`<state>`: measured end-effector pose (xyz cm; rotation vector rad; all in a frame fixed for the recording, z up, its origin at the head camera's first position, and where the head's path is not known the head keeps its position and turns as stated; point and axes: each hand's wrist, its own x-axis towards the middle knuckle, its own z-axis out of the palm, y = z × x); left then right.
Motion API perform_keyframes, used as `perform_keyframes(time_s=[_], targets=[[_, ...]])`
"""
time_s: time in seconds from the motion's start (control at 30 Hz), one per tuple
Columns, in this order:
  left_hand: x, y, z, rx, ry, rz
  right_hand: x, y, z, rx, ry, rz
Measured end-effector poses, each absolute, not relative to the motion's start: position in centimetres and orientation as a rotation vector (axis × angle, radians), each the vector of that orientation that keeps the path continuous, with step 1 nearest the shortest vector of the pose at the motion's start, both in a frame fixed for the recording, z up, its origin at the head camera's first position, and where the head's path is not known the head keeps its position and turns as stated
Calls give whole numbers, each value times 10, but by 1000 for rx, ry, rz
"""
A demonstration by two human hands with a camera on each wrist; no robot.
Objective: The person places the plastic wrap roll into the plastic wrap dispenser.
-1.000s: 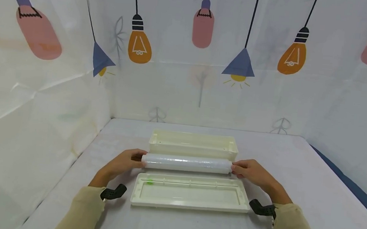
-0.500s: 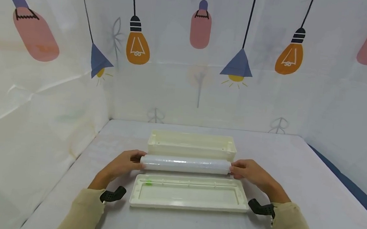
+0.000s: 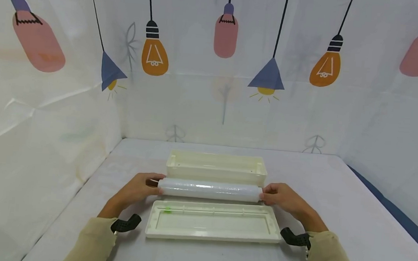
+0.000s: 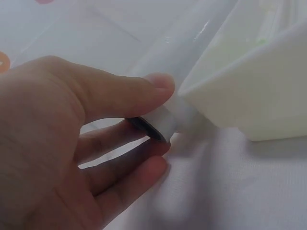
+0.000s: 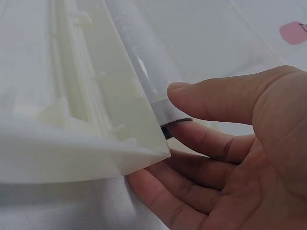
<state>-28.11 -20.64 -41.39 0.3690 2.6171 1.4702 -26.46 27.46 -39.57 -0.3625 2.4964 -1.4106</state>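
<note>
A roll of clear film (image 3: 209,190) lies crosswise between two cream plastic parts in the head view. My left hand (image 3: 134,189) pinches its left end, and my right hand (image 3: 289,201) pinches its right end. In the left wrist view the thumb of the left hand (image 4: 96,124) lies on top of the roll's end (image 4: 165,122), fingers beneath. The right wrist view shows the right hand (image 5: 225,139) with its thumb on the film roll (image 5: 148,62) and a finger at the open end. Nearest the body is the shallow lid (image 3: 212,234).
Behind the roll stands a deeper cream box (image 3: 215,174), open side up. The white-covered table (image 3: 336,198) meets a patterned sheet wall (image 3: 196,105) at the back and on the left.
Everything on the table appears slightly lower and further left in the head view, as the camera has shifted. Both hands keep their hold on the roll's ends.
</note>
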Motion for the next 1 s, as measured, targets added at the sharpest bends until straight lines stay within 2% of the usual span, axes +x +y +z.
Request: perform_keyframes(time_s=[0.7,1.0], targets=[[-279,-213,-407,463,2597,1650,-266,270,-385,-297,2468,-1615],[-278,-207,-409,416,2533,1764,-264,272,-385,-296,2444,-1683]])
